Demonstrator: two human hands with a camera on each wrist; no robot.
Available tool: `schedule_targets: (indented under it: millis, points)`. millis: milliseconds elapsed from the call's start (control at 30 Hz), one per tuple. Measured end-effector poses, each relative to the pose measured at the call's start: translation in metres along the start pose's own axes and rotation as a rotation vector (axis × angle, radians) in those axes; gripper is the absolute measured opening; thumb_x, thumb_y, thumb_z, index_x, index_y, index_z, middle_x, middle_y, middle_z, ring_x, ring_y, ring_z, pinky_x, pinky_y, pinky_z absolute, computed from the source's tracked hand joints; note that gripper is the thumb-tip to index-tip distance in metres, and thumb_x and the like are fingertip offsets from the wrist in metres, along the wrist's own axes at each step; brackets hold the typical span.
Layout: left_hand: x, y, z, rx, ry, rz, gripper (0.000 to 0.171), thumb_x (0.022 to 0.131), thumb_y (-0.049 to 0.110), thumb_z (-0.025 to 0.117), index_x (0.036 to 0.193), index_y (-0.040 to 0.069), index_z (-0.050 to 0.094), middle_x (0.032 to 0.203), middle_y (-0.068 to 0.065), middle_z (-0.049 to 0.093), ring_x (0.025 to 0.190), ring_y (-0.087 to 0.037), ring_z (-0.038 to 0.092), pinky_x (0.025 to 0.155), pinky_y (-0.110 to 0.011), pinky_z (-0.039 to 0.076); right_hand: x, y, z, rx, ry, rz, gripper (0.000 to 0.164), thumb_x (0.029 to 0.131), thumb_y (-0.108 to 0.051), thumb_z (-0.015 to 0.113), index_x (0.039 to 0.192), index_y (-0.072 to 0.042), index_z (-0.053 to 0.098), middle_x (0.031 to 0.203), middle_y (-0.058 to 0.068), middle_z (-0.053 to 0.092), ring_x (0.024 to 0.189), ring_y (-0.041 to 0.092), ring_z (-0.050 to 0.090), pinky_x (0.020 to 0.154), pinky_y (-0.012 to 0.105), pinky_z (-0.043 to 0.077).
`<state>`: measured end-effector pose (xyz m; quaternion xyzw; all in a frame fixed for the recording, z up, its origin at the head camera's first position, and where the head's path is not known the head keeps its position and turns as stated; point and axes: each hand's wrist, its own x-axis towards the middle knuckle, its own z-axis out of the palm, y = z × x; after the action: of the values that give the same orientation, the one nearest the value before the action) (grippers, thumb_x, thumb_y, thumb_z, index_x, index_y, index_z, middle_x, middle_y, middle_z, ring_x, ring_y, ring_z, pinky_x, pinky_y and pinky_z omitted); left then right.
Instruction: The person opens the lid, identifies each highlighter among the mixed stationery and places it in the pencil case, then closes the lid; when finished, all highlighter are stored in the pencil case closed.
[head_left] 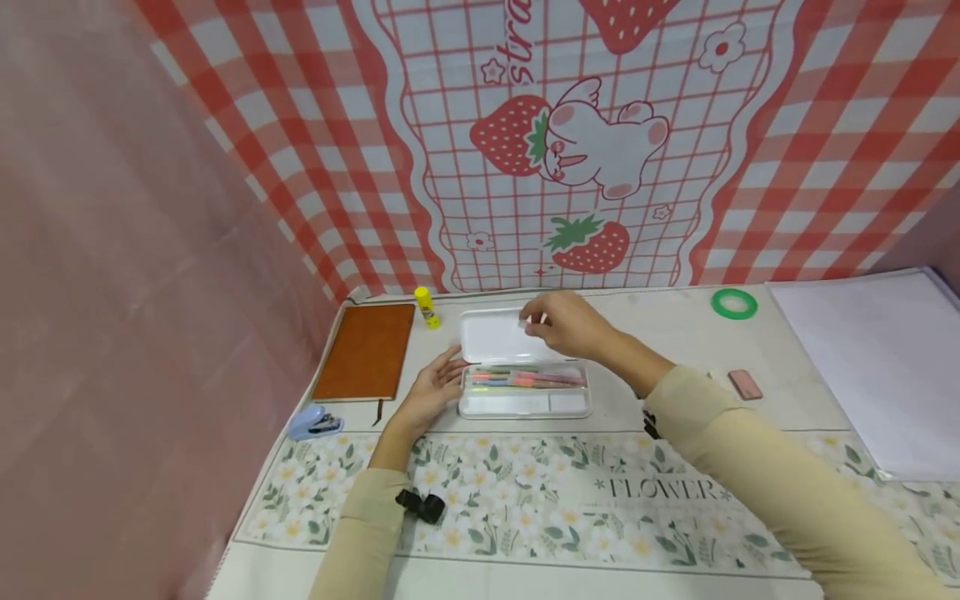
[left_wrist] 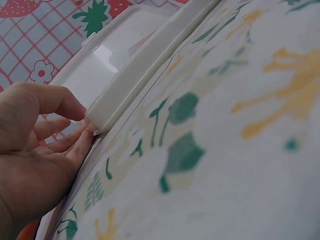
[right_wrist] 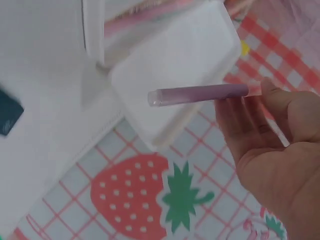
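A white pencil case (head_left: 495, 405) lies opened on the table, its lid (head_left: 491, 336) folded back toward the wall. Several coloured pens (head_left: 525, 379) lie inside the tray. My left hand (head_left: 433, 392) is at the case's left end; in the left wrist view its bent fingers (left_wrist: 65, 102) hold the corner from above and below. Over the lid is my right hand (head_left: 570, 323). Between thumb and fingers it pinches a slim purple pen (right_wrist: 200, 93) with clear ends, seen plainly in the right wrist view.
Left of the case are a brown notebook (head_left: 367, 350), a yellow glue stick (head_left: 426, 308) and a blue stapler (head_left: 315, 422). To the right lie a green tape roll (head_left: 734, 292), a pink eraser-like block (head_left: 745, 384) and a large white sheet (head_left: 870, 367). A checked cloth (head_left: 465, 208) hangs behind.
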<state>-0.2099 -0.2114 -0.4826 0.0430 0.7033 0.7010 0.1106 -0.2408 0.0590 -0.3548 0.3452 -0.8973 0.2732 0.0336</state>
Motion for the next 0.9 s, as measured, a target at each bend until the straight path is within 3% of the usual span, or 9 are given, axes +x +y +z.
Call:
schedule_targets:
  millis: [200, 400, 600, 900]
  points:
    - [-0.003, 0.008, -0.001, -0.010, -0.029, -0.034, 0.082, 0.078, -0.020, 0.045, 0.151, 0.010, 0.020, 0.143, -0.020, 0.036, 0.135, -0.029, 0.035, 0.112, -0.032, 0.033, 0.010, -0.006, 0.022, 0.033, -0.099, -0.016, 0.022, 0.089, -0.012, 0.063, 0.108, -0.005, 0.069, 0.088, 0.002, 0.068, 0.072, 0.012, 0.060, 0.063, 0.026, 0.053]
    - [-0.003, 0.003, -0.003, -0.011, -0.001, -0.005, 0.080, 0.077, -0.019, 0.047, 0.149, 0.012, 0.027, 0.139, -0.019, 0.041, 0.133, -0.028, 0.039, 0.111, -0.033, 0.036, 0.009, -0.001, 0.036, 0.020, -0.129, -0.026, 0.023, 0.087, -0.011, 0.064, 0.109, -0.004, 0.069, 0.090, 0.005, 0.069, 0.077, 0.015, 0.065, 0.068, 0.027, 0.056]
    - [-0.001, 0.001, -0.003, -0.015, -0.009, -0.007, 0.079, 0.078, -0.019, 0.046, 0.148, 0.013, 0.028, 0.139, -0.017, 0.042, 0.132, -0.027, 0.040, 0.110, -0.033, 0.036, 0.006, 0.002, 0.042, 0.015, -0.186, 0.056, 0.025, 0.089, -0.013, 0.062, 0.113, -0.005, 0.067, 0.092, 0.003, 0.067, 0.078, 0.014, 0.063, 0.068, 0.028, 0.055]
    - [-0.008, 0.018, 0.002, -0.020, -0.069, -0.024, 0.081, 0.079, -0.020, 0.044, 0.151, 0.006, 0.018, 0.143, -0.023, 0.034, 0.136, -0.032, 0.032, 0.113, -0.037, 0.031, 0.005, 0.008, 0.057, -0.069, -0.202, 0.124, 0.022, 0.088, -0.017, 0.064, 0.108, -0.010, 0.070, 0.088, 0.000, 0.067, 0.074, 0.014, 0.059, 0.063, 0.031, 0.052]
